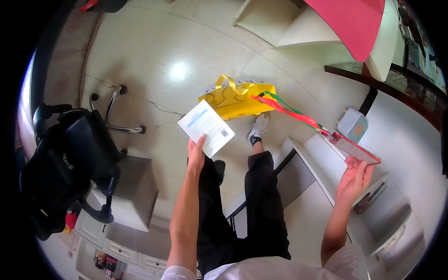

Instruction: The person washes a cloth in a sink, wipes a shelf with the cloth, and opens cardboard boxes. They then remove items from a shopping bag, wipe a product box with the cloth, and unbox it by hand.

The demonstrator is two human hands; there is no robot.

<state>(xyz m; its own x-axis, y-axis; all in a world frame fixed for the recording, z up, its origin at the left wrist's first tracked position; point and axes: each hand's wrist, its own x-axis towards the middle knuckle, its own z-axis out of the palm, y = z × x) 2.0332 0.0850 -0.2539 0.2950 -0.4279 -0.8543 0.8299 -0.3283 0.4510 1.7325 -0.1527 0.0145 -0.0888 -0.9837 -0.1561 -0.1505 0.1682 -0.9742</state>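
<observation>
My left hand (196, 153) is closed on a thin white booklet (206, 128) with a blue band, printed text and a dark square code near one corner. The thumb lies on its face. In my right hand (354, 179) I grip a red-edged badge holder (352, 148), held out to the right. From its far end a red and green lanyard (291, 113) stretches toward the yellow paper bag (238, 110). This bag stands on the floor beyond the booklet, with its yellow handle up. The booklet overlaps the bag's near left corner in view; whether they touch I cannot tell.
A black office chair (79, 149) with metal legs is at the left. A grey-blue box (352, 125) sits on the white surface at the right, near the badge holder. Beyond the bag is a red-topped table (350, 23). White drawers (120, 249) are at lower left.
</observation>
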